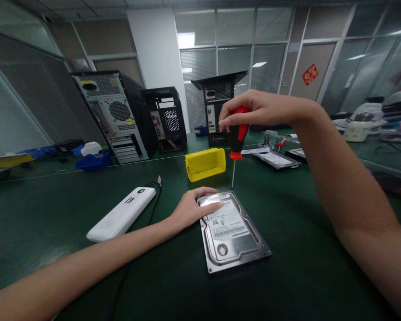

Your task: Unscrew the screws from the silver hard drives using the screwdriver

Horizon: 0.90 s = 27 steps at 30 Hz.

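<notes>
Green worktop: right grip pinches an upright screwdriver, tip at twelve o'clock on a hard drive; left grip clasps its ten-o'clock corner.

Left forearm low, slanting in from lower left; left grip palm-down, thumb and forefinger extended, apart. Right forearm steep, wrist sharply bent; right grip raised, fingers curled.

The bare right hand covers part of the red-and-black screwdriver; fine print on the rectangular silver metal hard drive is too small to read.
</notes>
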Motion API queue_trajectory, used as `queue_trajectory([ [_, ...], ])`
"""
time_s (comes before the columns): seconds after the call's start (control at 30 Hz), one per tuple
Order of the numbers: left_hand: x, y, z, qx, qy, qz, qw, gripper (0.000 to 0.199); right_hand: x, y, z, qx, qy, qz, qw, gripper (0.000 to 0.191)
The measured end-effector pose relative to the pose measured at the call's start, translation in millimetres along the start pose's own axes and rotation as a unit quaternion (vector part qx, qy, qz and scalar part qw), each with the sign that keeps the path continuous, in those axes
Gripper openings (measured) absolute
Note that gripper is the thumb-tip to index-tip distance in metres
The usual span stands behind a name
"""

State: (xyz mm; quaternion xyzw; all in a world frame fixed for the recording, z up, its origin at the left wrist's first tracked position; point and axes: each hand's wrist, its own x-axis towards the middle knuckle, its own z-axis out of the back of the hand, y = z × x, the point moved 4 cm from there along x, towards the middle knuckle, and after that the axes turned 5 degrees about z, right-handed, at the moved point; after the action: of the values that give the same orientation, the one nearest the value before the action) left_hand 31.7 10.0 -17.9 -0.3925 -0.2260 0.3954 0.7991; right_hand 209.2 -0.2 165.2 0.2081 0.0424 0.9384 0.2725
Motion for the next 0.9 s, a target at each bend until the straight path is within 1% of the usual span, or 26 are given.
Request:
queue_trajectory([
  [0.17,-1,-1,0.0,0.005,-0.001,0.001,1.000,0.050,-5,-7,4,0.063,-0.004,-0.009,0.998,0.029],
  [0.27,-2,-2,0.2,0.001,0.000,0.002,1.000,0.051,-6,-8,5,0.083,-0.002,0.000,0.997,0.030],
  [0.4,-2,-1,0.4,0.000,0.004,0.007,1.000,0.051,-2,-7,2,0.063,-0.017,-0.014,0.998,0.024],
  [0.53,-1,-2,0.4,0.003,0.004,0.006,1.000,0.051,1,-10,0,0.041,-0.037,-0.038,0.998,0.022],
  [0.67,-1,-4,0.7,-0.001,0.003,0.002,1.000,0.051,-2,-15,3,0.071,-0.024,-0.045,0.996,0.031],
  [0.77,-2,-5,1.0,0.001,0.004,0.007,1.000,0.051,-5,-14,4,0.100,-0.007,-0.035,0.994,0.037],
  [0.83,-3,-5,1.0,0.000,0.006,0.011,1.000,0.052,-6,-11,4,0.104,0.001,-0.030,0.994,0.037],
  [0.9,-2,-4,0.6,-0.002,0.007,0.010,1.000,0.053,-4,-9,3,0.088,-0.007,-0.036,0.995,0.035],
])
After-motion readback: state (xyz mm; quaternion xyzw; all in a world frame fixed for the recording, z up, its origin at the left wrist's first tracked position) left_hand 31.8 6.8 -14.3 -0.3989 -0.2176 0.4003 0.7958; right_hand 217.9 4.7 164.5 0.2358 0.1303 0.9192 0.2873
